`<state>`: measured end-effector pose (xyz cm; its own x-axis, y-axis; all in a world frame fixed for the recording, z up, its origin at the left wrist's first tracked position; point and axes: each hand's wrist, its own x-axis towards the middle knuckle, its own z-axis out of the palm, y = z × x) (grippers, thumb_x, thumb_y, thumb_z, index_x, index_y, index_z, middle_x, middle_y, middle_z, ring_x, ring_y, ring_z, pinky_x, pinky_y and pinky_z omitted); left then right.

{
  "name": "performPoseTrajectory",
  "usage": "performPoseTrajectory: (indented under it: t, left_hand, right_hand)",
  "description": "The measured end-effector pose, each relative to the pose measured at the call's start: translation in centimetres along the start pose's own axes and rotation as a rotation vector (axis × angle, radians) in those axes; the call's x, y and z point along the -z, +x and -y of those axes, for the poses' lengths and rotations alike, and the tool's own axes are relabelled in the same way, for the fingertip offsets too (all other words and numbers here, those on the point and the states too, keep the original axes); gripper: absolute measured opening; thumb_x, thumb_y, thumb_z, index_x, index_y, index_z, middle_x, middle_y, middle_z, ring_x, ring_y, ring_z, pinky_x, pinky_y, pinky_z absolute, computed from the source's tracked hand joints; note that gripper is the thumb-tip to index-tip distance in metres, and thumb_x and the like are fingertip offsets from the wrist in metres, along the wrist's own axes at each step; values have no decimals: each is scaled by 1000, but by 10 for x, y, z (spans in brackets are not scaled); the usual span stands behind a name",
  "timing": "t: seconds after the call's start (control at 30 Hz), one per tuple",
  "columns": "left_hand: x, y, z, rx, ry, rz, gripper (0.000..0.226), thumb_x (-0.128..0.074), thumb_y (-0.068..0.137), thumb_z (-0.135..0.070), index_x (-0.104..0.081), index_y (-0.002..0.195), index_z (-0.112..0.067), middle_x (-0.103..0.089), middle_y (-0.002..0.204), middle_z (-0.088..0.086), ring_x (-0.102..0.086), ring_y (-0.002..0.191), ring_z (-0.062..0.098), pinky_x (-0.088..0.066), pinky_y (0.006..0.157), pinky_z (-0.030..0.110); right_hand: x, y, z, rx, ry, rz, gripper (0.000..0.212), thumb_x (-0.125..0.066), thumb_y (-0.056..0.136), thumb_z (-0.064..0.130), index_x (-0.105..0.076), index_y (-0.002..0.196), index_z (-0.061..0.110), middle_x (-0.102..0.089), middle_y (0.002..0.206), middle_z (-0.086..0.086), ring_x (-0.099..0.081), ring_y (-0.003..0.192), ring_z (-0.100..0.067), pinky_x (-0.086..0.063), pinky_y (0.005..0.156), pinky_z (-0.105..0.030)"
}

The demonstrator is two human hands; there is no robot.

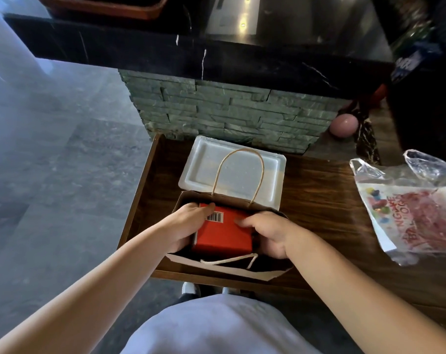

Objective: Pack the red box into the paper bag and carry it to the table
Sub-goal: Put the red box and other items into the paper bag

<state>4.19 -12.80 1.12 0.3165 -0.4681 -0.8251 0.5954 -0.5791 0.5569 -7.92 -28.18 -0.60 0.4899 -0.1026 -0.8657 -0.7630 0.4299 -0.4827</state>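
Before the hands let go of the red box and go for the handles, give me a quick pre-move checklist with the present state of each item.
1. Red box inside the mouth of the paper bag: ok.
2. Left hand and right hand each have a grip on a side of the box: ok.
3. Box resting on the bag's bottom: cannot tell, hidden.
4. Far handle upright and free: ok.
5. Near handle free to grab: not ok, slumped into the opening.
6. Bag clear of the plastic bag: ok.
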Motion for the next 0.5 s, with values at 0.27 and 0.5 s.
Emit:
performPoseTrajectory:
  t: [0.27, 0.5]
  left_hand:
    - [-6, -15, 13, 20, 199, 71, 44, -74, 82, -51, -55, 114, -28, -67, 110, 13, -70, 92, 32, -61, 59, 36]
    - [-19, -4, 20, -103, -34, -95, 30, -59, 96, -23, -53, 125, -21, -68, 114, 12, -68, 102, 31, -56, 92, 52]
  right_hand:
    - [-10, -12, -8, -42, -3, -106, 24, -56, 93, 39, -57, 111, 23, -68, 108, -15, -65, 98, -34, -56, 76, -41]
    - [-17, -4, -4, 44, 258, -360, 10, -61, 90, 17, -54, 91, 25, -65, 99, -13, -65, 87, -32, -58, 71, -44]
